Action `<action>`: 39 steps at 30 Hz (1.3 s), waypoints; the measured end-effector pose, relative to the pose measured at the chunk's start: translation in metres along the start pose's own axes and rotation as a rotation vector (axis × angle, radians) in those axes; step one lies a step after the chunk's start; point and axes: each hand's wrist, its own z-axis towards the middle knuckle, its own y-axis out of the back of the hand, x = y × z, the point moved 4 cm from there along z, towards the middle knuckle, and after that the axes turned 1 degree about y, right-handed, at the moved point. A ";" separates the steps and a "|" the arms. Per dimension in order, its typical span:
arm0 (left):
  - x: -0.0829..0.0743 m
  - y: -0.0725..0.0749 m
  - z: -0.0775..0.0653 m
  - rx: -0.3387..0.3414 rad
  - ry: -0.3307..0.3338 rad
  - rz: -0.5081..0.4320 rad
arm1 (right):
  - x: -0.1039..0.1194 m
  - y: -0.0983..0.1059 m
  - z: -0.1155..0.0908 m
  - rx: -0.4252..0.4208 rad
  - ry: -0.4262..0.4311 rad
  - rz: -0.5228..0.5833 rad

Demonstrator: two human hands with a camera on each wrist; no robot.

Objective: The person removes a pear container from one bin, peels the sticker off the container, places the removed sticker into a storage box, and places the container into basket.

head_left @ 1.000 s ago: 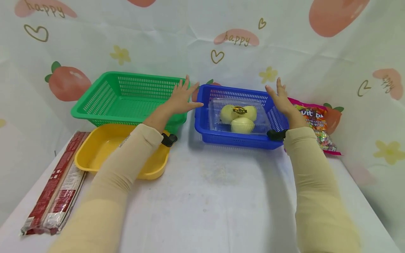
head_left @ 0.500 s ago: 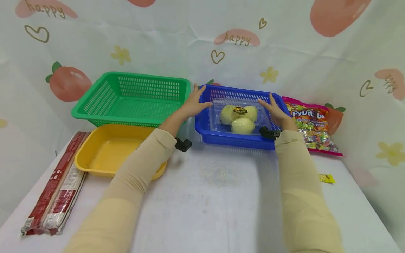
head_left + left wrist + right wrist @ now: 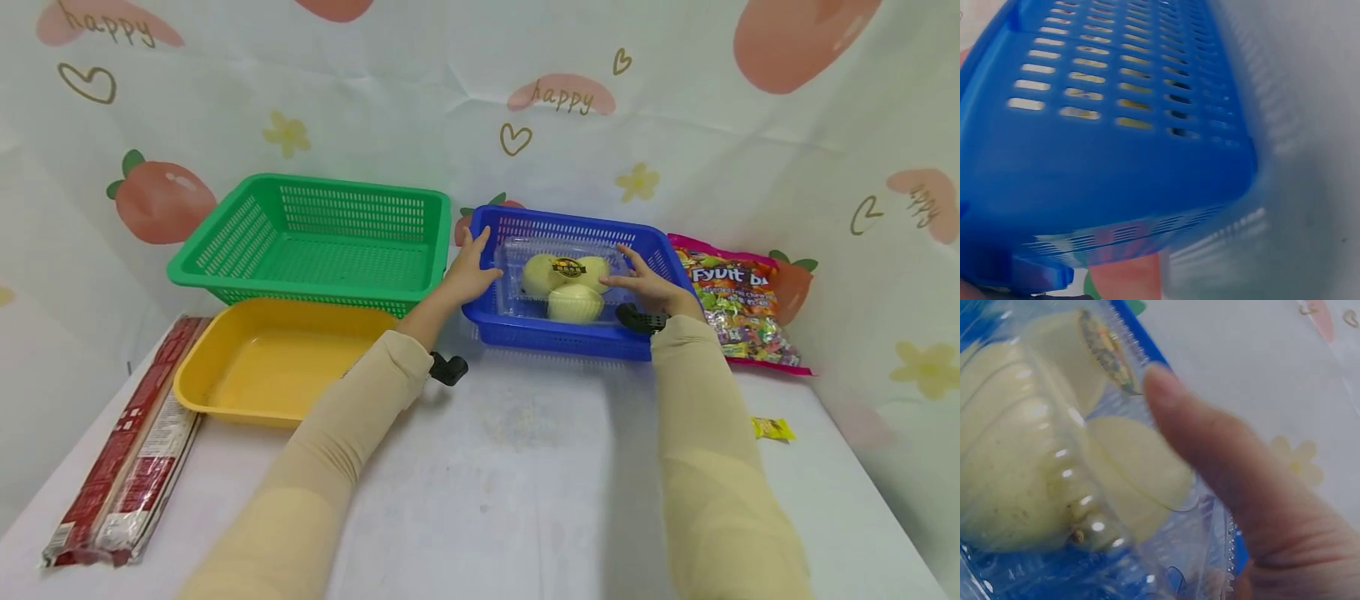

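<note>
Reaching for the clear clamshell (image 3: 567,282) of pale fruit (image 3: 574,305) seems the step in hand; it sits in the blue basket (image 3: 562,340) at one o'clock. Hands stand apart, fingers extended: left hand (image 3: 468,276) by the basket's nine o'clock rim, right hand (image 3: 652,287) at the clamshell's three o'clock, contact unclear. A secure hold would call for both sides. Its oval label (image 3: 568,267) is illegible; the candy bag (image 3: 738,304), two o'clock, reads roughly "Fyvit", the backdrop (image 3: 420,83) "happy"

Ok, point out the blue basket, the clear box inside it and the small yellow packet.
Blue basket (image 3: 555,337): head view, on its near wall.
Clear box (image 3: 568,267): head view, on its dark sticker.
Small yellow packet (image 3: 772,428): head view, on its visible middle.
</note>
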 end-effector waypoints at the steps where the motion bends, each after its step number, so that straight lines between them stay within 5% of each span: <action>1: 0.001 -0.001 0.000 -0.009 0.001 -0.003 | -0.002 0.000 0.000 0.015 0.005 -0.007; 17: 0.002 -0.002 -0.004 -0.063 0.000 0.045 | -0.006 -0.003 -0.003 0.169 0.069 0.002; 24: 0.004 -0.001 -0.003 -0.062 0.010 0.052 | -0.004 0.000 -0.001 0.151 0.105 -0.042; 39: 0.002 -0.001 -0.005 -0.057 0.010 0.098 | 0.002 0.003 -0.008 0.021 0.056 0.110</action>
